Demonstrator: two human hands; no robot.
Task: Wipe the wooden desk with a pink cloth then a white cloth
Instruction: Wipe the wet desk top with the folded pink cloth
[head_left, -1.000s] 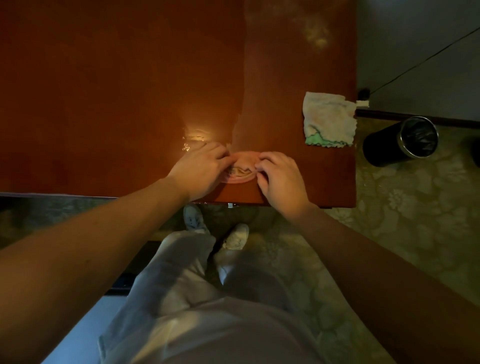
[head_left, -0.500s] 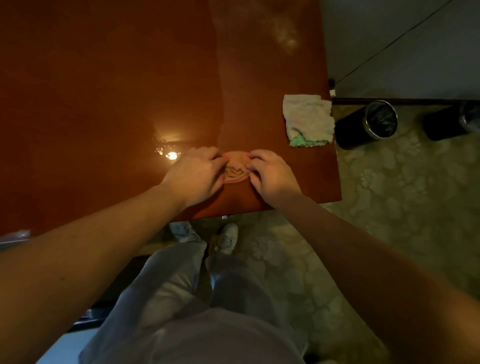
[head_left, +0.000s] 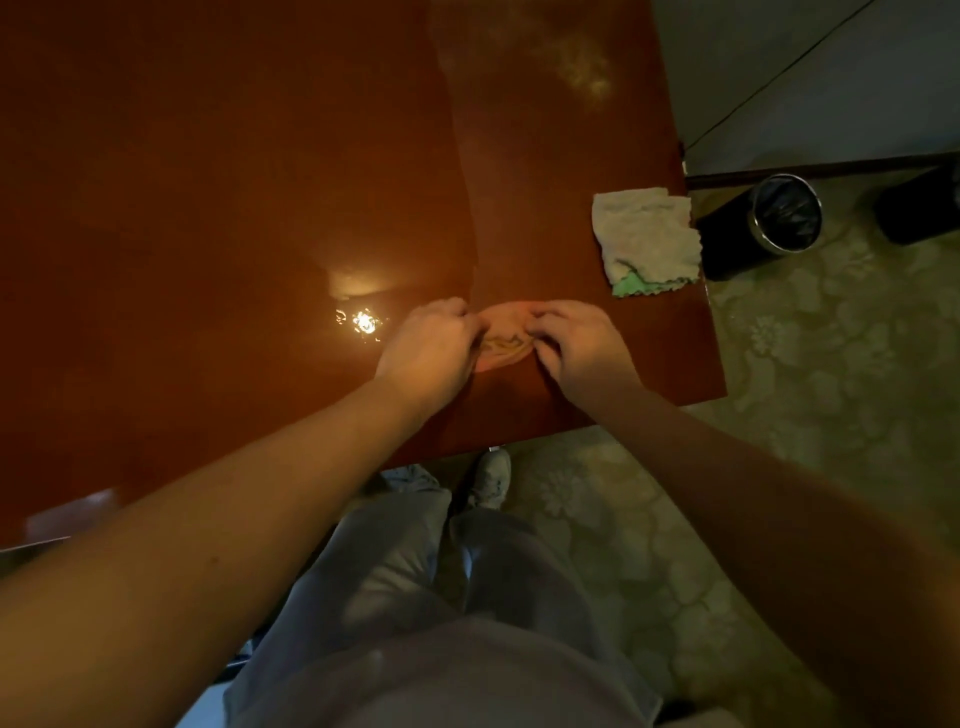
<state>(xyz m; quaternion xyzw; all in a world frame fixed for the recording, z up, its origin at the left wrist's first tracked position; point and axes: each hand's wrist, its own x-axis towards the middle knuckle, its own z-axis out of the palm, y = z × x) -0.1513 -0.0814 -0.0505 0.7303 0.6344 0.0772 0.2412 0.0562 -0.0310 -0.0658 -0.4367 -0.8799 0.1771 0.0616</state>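
- The wooden desk (head_left: 208, 182), a glossy red-brown, is seen from above and fills the upper left of the view; its right edge and near corner are shown.
- A pale floor (head_left: 831, 364) with a flower pattern is seen to the right of the desk and below it.
- Light grey trousers (head_left: 395, 561) are seen at the bottom, with a light shoe (head_left: 491, 478) just beneath the desk's near edge.
- A black bin (head_left: 763, 223) with a metal rim is set on the floor just beside the desk's right edge.
- The white cloth (head_left: 644, 234), folded and showing a green corner, is laid flat at the desk's right edge, apart from both hands.
- The left hand (head_left: 428, 348) is placed on the desk with its fingers curled, and the left side of the pink cloth is pinched by them.
- The right hand (head_left: 582, 345) is curled in the same way, and the cloth's right side is pinched.
- The pink cloth (head_left: 506, 338) is bunched on the desk between the two sets of fingertips, near the front edge; only its middle is left uncovered.
- A bright lamp reflection (head_left: 363, 322) is seen on the desk just left of the left hand.
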